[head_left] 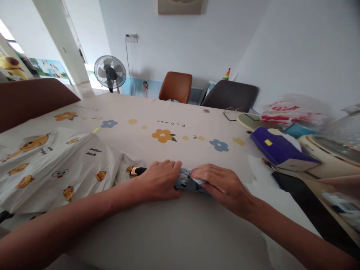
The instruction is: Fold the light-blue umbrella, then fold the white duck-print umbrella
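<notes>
Both hands press on a small rolled, blue patterned piece of cloth (188, 181) lying on the table (180, 225). My left hand (160, 180) curls over its left end, fingers bent round it. My right hand (222, 183) covers its right end, fingers closed over the roll. Only the middle of the roll shows between the hands. A small gold and black object (137, 171) pokes out just left of my left hand.
A white duck-print fabric bundle (56, 168) lies at the left. At the right are a purple box (281, 150), a red-printed plastic bag (292, 112), round containers and glasses (232, 112). Chairs (176, 87) and a fan (110, 72) stand beyond the table.
</notes>
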Demonstrator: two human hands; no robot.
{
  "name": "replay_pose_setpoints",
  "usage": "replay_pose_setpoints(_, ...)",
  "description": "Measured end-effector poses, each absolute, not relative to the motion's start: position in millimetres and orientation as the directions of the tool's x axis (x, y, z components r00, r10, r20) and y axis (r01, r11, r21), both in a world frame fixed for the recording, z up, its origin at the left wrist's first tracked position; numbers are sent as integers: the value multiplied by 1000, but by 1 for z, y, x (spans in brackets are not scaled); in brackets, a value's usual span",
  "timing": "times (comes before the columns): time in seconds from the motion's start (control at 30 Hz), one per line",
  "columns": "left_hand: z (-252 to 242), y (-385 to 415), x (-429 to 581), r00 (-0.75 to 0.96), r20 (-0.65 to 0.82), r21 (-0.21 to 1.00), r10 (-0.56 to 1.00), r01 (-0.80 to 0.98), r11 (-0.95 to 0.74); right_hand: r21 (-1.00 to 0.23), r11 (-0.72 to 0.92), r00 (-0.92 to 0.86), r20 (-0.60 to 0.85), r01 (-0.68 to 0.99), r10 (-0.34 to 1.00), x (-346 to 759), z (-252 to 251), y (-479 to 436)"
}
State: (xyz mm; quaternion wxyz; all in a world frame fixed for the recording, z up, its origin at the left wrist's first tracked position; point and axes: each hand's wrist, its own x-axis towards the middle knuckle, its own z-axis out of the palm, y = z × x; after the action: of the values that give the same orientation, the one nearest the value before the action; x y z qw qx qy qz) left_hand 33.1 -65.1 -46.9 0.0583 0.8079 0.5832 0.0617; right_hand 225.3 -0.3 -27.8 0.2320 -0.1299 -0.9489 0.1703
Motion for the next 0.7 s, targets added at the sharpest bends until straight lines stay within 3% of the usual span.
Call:
replay_pose_setpoints(0.17,-48,-58,25,355,36,220,934,909,-354,-298,948,-870,432,113,240,229,-31,-6)
replay_pose_setpoints(0.3,-48,-60,27,397,29,175,917,902,-396,-455,850,-809,374,265,453,225,-27,-10)
replay_pose_setpoints(0.47,-47,-63,30,478,63,90,876,872,-482,-696,578,-686,167,427,708,220,-20,-13)
replay_pose_setpoints(0.57,-47,-65,31,515,108,36,851,853,-521,-765,467,-648,85,444,756,222,-21,-12)
replay_pose_setpoints(0.7,-45,-68,35,578,134,-63,805,816,-575,-780,489,-695,98,392,713,230,-22,-9)
